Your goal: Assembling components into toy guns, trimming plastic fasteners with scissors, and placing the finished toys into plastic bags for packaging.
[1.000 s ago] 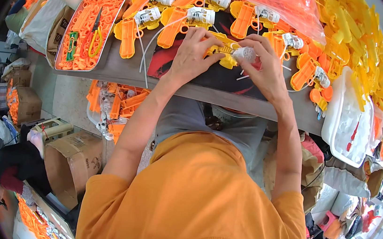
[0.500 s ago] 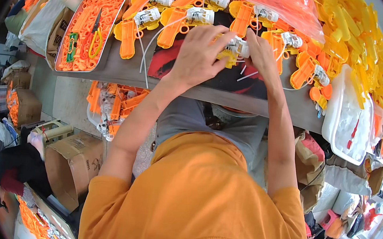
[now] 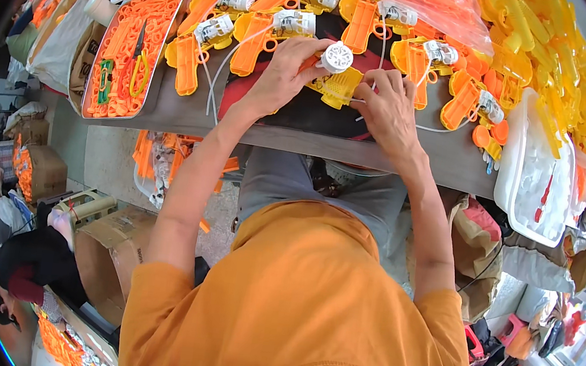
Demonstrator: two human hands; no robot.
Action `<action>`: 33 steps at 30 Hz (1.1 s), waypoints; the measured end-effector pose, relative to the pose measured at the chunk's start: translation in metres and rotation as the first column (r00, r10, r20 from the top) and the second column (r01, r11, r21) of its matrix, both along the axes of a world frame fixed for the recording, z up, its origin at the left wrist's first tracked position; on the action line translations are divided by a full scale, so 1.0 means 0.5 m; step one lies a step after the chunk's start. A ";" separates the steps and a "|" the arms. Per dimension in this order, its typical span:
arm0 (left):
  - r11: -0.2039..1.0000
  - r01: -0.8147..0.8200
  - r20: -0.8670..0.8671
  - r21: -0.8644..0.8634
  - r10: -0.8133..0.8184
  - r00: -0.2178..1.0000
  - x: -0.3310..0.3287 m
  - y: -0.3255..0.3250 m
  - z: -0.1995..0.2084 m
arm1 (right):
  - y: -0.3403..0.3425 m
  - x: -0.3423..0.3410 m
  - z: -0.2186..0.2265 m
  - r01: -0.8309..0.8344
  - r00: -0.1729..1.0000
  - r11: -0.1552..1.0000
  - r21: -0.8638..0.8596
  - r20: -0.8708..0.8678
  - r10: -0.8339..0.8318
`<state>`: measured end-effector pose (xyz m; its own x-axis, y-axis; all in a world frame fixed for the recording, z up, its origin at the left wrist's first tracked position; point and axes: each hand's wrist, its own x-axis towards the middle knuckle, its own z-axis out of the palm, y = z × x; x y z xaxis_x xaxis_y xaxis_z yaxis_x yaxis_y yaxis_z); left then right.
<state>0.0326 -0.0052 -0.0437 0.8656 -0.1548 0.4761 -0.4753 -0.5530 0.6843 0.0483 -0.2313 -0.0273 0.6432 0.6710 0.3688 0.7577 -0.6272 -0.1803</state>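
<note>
My left hand (image 3: 285, 74) is closed on a white cylindrical part (image 3: 337, 57), whose round, patterned end faces up. Just below that part is a translucent yellow toy shell (image 3: 338, 88), touching or close to my left thumb. At the shell's right edge the fingers of my right hand (image 3: 389, 114) are pinched around a thin white tube (image 3: 357, 101). A dark mat with red patches (image 3: 293, 116) lies beneath both hands. Around them sit several orange-and-yellow toy gun halves (image 3: 360, 24) with white cylinders and trailing tubes.
To the left, a tray of orange parts (image 3: 125, 41) holds black-bladed scissors with yellow handles (image 3: 141, 68) and a green tool (image 3: 105, 82). On the right are a white tub (image 3: 524, 188) and a heap of yellow shells (image 3: 534, 37). A person (image 3: 30, 265) sits at lower left.
The white cylinder has turned its round end upward. My left hand has shifted slightly left, and my right hand has come down to the tube beside the yellow shell.
</note>
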 end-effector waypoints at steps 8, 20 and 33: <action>0.995 -0.036 0.075 0.093 0.029 0.997 -0.004 0.000 -0.006 | -0.015 -0.015 0.060 -0.045 0.992 0.994 0.101 -0.114 0.056; 0.990 -0.012 0.091 0.140 -0.001 0.996 -0.001 -0.001 -0.001 | 0.029 -0.054 0.034 0.181 0.982 0.964 0.196 -0.089 -0.166; 0.999 0.052 0.077 0.009 -0.052 0.996 0.006 0.039 0.048 | 0.057 -0.015 0.038 0.079 0.953 0.859 0.506 -0.293 0.084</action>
<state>0.0354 0.0143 -0.0195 0.8170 -0.2023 0.5400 -0.5548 -0.5312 0.6404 0.0408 -0.2027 -0.0084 0.7744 0.4442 0.4506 0.6189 -0.3839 -0.6853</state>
